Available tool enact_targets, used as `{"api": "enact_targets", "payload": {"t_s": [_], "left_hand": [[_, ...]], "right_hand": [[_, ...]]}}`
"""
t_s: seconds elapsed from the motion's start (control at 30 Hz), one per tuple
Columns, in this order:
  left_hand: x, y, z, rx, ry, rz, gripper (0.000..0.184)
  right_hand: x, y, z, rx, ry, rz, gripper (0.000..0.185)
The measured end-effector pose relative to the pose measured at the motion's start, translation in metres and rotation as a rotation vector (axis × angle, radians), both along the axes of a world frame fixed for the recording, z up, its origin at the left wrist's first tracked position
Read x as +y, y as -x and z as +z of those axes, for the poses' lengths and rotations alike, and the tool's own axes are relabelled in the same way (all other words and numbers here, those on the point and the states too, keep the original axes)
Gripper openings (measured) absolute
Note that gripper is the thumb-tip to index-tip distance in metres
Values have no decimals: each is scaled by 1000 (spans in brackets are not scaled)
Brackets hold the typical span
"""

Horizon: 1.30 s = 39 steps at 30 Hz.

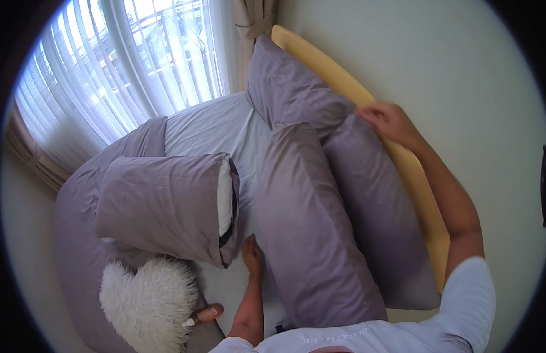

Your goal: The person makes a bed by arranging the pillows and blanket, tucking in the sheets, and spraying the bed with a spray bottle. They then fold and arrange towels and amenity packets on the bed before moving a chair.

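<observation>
Bed [211,120] carries an open-ended cased pillow [161,194], a fluffy cushion [146,303] and a bottle [208,315] beside it, while a front pillow [314,229] stands between the left hand [253,256] and the rear pillow [379,206], whose upper end meets a far pillow [296,85]. Rear pillow lies along the wooden headboard [338,70], long axis running upper left to lower right, toward the shirt [470,294]. Right hand [383,122] at its upper corner, grip blurred, cannot tell whether pinching; left hand on the sheet [217,288], its grip likewise unclear.
</observation>
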<state>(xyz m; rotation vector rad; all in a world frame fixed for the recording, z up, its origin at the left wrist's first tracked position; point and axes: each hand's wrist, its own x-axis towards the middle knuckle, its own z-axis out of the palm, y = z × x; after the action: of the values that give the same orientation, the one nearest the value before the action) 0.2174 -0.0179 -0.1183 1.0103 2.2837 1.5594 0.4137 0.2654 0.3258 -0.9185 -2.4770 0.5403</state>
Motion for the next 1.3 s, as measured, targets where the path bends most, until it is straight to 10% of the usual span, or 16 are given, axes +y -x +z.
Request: {"api": "enact_targets", "payload": {"t_s": [0.07,0.4,0.8,1.13,1.3], "left_hand": [[4,0,-4,596,166,-111,34],[15,5,-26,444,419,-80,47],[15,-1,-61,306,432,-59,53],[12,-4,-67,272,432,-79,48],[15,2,-48,347,363,-80,48]], "right_hand": [[70,72,-18,-113,-34,-90,21],[299,301,-111,-179,-433,-606,50],[351,320,-116,247,-170,-977,39],[396,308,-141,-142,-137,-754,62],[280,221,-106,-653,-526,-402,77]]}}
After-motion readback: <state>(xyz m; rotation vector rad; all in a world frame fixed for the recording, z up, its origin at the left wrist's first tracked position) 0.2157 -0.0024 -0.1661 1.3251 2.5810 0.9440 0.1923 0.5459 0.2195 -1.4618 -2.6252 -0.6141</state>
